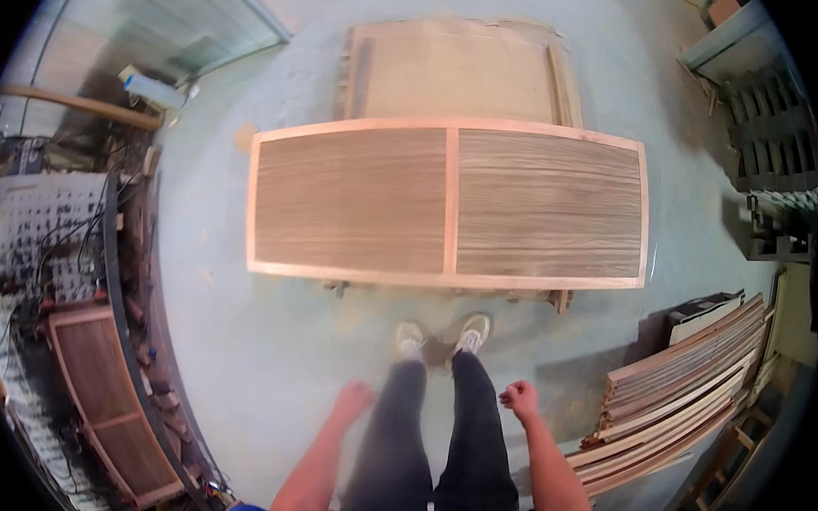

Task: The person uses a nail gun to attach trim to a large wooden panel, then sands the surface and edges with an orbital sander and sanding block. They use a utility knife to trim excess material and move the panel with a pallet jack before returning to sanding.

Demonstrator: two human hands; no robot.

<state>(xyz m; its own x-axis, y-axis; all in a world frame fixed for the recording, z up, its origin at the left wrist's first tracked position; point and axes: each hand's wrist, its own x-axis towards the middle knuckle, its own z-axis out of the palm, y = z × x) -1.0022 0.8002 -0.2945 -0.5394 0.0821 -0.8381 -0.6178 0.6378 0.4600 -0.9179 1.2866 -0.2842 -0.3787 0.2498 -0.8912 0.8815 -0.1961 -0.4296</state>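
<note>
My left hand [355,399] hangs beside my left leg, smeared by motion, so its fingers do not show clearly. My right hand [519,399] is beside my right leg, its fingers curled in a loose fist with nothing seen in them. Neither hand touches anything. Ahead of my feet lies a long wooden framed panel [356,197], with a pale reddish frame, a middle bar [451,202] and two brown wood-grain fields. It rests flat on low supports, one end of which [562,301] shows under its near edge.
Beyond the panel lies a flat cardboard-coloured board [456,68]. Stacked wooden frames [680,381] stand at right, near dark racks [776,136]. At left, a similar framed panel [111,379] lies by a white perforated surface [46,218]. A glass partition [153,20] rises far left.
</note>
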